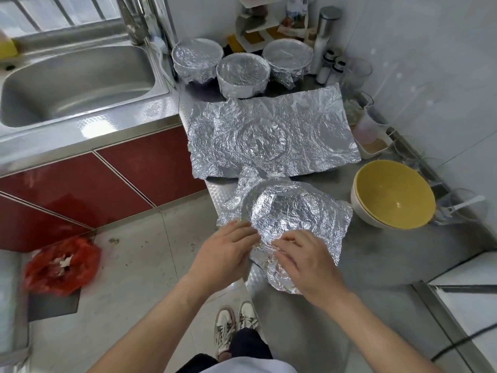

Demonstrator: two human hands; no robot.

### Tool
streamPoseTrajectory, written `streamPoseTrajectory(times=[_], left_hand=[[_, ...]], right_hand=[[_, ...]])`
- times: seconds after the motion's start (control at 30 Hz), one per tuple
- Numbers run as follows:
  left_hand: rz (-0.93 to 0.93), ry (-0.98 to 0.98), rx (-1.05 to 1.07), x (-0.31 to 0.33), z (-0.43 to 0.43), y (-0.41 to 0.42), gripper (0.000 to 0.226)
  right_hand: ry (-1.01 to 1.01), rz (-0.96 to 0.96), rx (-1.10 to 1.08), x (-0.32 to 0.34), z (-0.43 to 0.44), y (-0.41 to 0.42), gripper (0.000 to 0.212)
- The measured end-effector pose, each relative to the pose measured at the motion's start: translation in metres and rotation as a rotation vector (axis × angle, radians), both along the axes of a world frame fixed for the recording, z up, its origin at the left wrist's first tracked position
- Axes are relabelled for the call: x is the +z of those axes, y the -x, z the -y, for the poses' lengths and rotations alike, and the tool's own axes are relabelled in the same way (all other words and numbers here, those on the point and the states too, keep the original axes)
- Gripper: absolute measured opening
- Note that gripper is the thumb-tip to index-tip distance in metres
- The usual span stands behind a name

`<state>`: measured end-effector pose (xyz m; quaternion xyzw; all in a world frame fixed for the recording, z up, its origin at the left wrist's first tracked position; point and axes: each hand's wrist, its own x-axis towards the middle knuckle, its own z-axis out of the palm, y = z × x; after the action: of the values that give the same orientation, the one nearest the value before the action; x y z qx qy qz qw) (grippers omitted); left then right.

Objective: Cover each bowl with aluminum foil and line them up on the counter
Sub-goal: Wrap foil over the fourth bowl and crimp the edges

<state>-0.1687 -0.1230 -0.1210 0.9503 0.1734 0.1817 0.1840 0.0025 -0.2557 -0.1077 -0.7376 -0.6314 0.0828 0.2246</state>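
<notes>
the left hand (228, 251) presses flat on the foil sheet (290, 211) over a bowl. the right hand (306, 262) pinches its near edge.

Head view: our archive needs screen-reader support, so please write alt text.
A left hand and right hand touch foil draped over a bowl at the counter edge. Behind lie a flat foil sheet and three foil-covered bowls; stacked yellow bowls sit right.

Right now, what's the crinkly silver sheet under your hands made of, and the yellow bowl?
The sheet looks like aluminium foil: thin, shiny, creased all over. The yellow bowl looks like glazed ceramic, maybe plastic: smooth and glossy, with a soft glint inside.
</notes>
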Motion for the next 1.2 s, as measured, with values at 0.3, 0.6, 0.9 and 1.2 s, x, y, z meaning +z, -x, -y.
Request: streamPoseTrajectory(times=[0.3, 0.6, 0.9, 1.2], left_hand=[[-0.022, -0.040, -0.055, -0.002, 0.007, -0.014, 0.018], [0.043, 0.026, 0.005, -0.002, 0.015, -0.014, 0.012], [-0.023, 0.152, 0.130, 0.008, 0.002, -0.006, 0.049], [-0.521, 0.012, 0.065, 0.012, 0.010, -0.053, 0.063]], right_hand=[[-0.027, 0.156, 0.076, -0.007, 0.002, -0.004, 0.013], [-0.029, 0.274, 0.020, -0.018, -0.001, 0.008, 0.018], [0.073, 0.146, -0.057, 0.002, -0.005, 0.035, 0.033], [0.410, 0.214, -0.177, -0.011, -0.004, -0.013, 0.068]])
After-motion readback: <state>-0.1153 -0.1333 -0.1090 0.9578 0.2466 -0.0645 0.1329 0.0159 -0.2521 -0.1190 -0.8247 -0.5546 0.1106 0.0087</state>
